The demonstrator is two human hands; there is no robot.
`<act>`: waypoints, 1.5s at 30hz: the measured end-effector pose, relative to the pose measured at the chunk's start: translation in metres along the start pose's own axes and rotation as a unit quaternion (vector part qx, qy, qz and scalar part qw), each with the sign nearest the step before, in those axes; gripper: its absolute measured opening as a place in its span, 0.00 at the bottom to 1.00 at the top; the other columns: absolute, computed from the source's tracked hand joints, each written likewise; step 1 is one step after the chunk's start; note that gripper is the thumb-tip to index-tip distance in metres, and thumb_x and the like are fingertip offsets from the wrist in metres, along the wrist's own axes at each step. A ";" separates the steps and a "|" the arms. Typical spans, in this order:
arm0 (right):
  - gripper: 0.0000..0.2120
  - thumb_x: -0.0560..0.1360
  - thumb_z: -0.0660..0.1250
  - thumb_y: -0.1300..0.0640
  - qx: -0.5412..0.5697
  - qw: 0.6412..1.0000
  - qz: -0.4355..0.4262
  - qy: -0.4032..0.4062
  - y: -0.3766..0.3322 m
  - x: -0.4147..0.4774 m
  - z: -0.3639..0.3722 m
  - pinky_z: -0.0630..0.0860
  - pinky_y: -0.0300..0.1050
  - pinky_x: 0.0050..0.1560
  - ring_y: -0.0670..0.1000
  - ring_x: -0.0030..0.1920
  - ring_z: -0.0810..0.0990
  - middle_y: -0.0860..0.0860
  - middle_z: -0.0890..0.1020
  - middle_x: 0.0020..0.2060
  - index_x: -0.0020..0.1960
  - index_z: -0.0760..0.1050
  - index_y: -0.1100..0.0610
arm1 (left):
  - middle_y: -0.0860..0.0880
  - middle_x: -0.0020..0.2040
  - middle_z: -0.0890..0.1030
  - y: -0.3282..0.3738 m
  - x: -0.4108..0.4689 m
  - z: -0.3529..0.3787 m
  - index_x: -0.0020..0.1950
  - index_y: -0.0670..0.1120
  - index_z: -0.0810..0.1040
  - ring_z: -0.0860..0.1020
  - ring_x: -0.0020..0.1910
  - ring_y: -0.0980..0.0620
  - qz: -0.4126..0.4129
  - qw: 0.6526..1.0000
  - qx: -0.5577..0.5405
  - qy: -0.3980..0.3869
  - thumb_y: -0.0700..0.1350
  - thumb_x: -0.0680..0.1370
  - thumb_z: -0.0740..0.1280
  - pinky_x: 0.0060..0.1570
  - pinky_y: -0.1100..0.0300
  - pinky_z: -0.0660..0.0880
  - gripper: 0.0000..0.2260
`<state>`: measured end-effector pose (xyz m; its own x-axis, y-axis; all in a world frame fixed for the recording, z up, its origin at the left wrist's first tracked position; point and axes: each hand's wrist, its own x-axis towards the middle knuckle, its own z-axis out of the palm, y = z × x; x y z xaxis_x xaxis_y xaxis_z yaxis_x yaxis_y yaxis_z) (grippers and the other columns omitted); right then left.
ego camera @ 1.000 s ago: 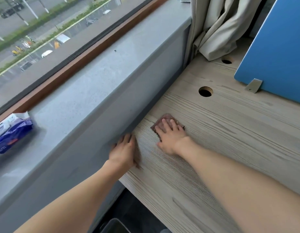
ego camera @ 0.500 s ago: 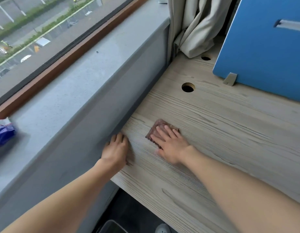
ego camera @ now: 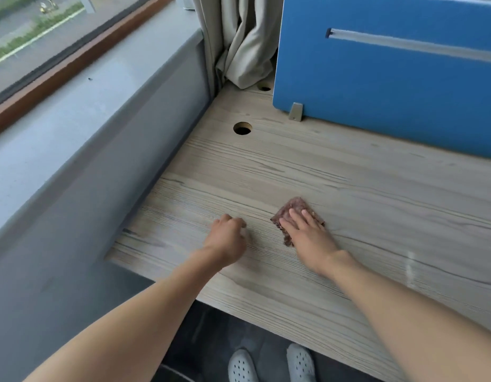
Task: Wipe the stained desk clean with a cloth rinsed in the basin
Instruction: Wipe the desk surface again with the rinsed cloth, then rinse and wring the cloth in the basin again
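Two hands sit at the worktop (ego camera: 349,175): I judge wiping is the step in hand, my right hand (ego camera: 307,234) pressing flat-fingered on the cloth (ego camera: 289,209) at mid-worktop, my left hand (ego camera: 228,239) loosely curled and empty beside it; the next move calls for an even stroke over unwiped surface.

Brown cloth (ego camera: 291,212), wood-grain desk (ego camera: 376,216)
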<state>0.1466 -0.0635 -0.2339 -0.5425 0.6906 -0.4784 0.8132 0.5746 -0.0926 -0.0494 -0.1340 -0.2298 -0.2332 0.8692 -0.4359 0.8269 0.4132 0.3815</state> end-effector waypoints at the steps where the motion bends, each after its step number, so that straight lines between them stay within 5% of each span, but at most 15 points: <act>1: 0.32 0.81 0.56 0.65 -0.016 1.000 0.002 0.026 0.000 -0.009 0.006 0.55 0.56 0.76 0.60 0.80 0.49 0.52 0.49 0.81 0.81 0.51 0.50 | 0.41 0.65 0.73 0.006 -0.005 0.004 0.69 0.45 0.76 0.72 0.65 0.40 -0.009 0.999 -0.044 0.007 0.38 0.77 0.60 0.66 0.54 0.68 0.20; 4: 0.24 0.77 0.64 0.63 -0.068 0.992 -0.006 0.105 -0.004 -0.032 0.027 0.69 0.57 0.63 0.61 0.69 0.65 0.52 0.67 0.71 0.70 0.65 0.52 | 0.44 0.64 0.78 0.019 -0.032 0.012 0.67 0.43 0.77 0.76 0.63 0.45 -0.044 0.985 -0.164 0.005 0.37 0.77 0.60 0.60 0.60 0.71 0.19; 8: 0.14 0.77 0.65 0.60 -0.005 0.989 -0.035 0.146 -0.012 -0.041 0.037 0.70 0.52 0.57 0.58 0.61 0.70 0.52 0.72 0.63 0.62 0.70 0.54 | 0.44 0.58 0.80 0.015 -0.072 0.024 0.64 0.41 0.78 0.80 0.54 0.47 -0.116 0.928 -0.352 0.038 0.35 0.79 0.59 0.50 0.56 0.78 0.15; 11: 0.09 0.77 0.63 0.61 0.167 0.973 -0.097 0.130 -0.048 -0.048 0.034 0.69 0.48 0.50 0.57 0.55 0.74 0.53 0.77 0.54 0.57 0.71 0.57 | 0.42 0.53 0.82 -0.001 -0.108 0.041 0.60 0.40 0.78 0.82 0.45 0.47 -0.193 0.843 -0.491 0.100 0.36 0.81 0.58 0.49 0.51 0.81 0.12; 15: 0.15 0.76 0.65 0.61 0.331 0.929 -0.151 0.066 -0.139 -0.079 0.048 0.73 0.45 0.47 0.52 0.48 0.78 0.49 0.80 0.50 0.61 0.72 0.55 | 0.43 0.50 0.83 -0.035 -0.170 0.060 0.56 0.42 0.79 0.81 0.47 0.44 -0.257 0.720 -0.627 0.150 0.39 0.82 0.58 0.51 0.49 0.80 0.11; 19: 0.17 0.74 0.64 0.65 0.403 0.897 -0.180 -0.019 -0.228 -0.102 0.076 0.76 0.39 0.44 0.50 0.48 0.81 0.50 0.84 0.49 0.61 0.78 0.53 | 0.48 0.40 0.86 -0.093 -0.235 0.070 0.51 0.43 0.81 0.82 0.41 0.48 -0.280 0.629 -0.700 0.190 0.40 0.80 0.57 0.56 0.48 0.78 0.13; 25: 0.18 0.73 0.62 0.70 0.346 0.876 -0.298 -0.155 -0.360 -0.109 0.186 0.80 0.55 0.58 0.53 0.50 0.85 0.52 0.86 0.45 0.56 0.82 0.56 | 0.48 0.37 0.84 -0.224 -0.343 0.145 0.48 0.45 0.83 0.82 0.35 0.52 -0.297 0.581 -0.713 0.256 0.42 0.82 0.59 0.48 0.53 0.80 0.13; 29: 0.10 0.74 0.72 0.62 0.280 0.868 -0.365 -0.187 -0.418 -0.090 0.294 0.79 0.55 0.59 0.52 0.52 0.84 0.53 0.86 0.48 0.55 0.81 0.57 | 0.46 0.36 0.80 -0.305 -0.360 0.236 0.56 0.41 0.81 0.79 0.31 0.52 -0.353 0.538 -0.705 0.298 0.48 0.83 0.63 0.37 0.58 0.78 0.12; 33: 0.10 0.73 0.75 0.57 0.195 0.867 -0.411 -0.202 -0.438 -0.050 0.396 0.79 0.51 0.56 0.51 0.50 0.84 0.50 0.85 0.46 0.53 0.82 0.54 | 0.48 0.31 0.80 -0.361 -0.338 0.339 0.53 0.41 0.81 0.77 0.27 0.53 -0.371 0.512 -0.703 0.326 0.47 0.82 0.66 0.34 0.58 0.76 0.09; 39: 0.02 0.78 0.69 0.61 0.107 0.848 -0.474 -0.211 -0.435 0.025 0.507 0.78 0.45 0.50 0.50 0.47 0.82 0.51 0.84 0.45 0.49 0.81 0.57 | 0.40 0.47 0.86 -0.424 -0.279 0.465 0.58 0.39 0.80 0.85 0.46 0.42 -0.367 0.526 -0.690 0.337 0.43 0.81 0.67 0.51 0.44 0.82 0.09; 45: 0.11 0.81 0.62 0.61 0.047 0.852 -0.491 -0.179 -0.424 0.106 0.595 0.73 0.40 0.43 0.48 0.47 0.79 0.46 0.79 0.43 0.45 0.71 0.46 | 0.46 0.46 0.84 -0.477 -0.222 0.545 0.51 0.44 0.81 0.82 0.48 0.50 -0.390 0.741 -0.478 0.266 0.40 0.81 0.65 0.50 0.57 0.79 0.05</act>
<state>-0.1302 -0.4957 -0.7648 -0.8852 -0.2894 -0.3642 0.0280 0.7484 -0.6627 -0.1133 -0.6715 -0.7590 -0.8285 0.1433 -0.5413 -0.3461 0.6289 0.6962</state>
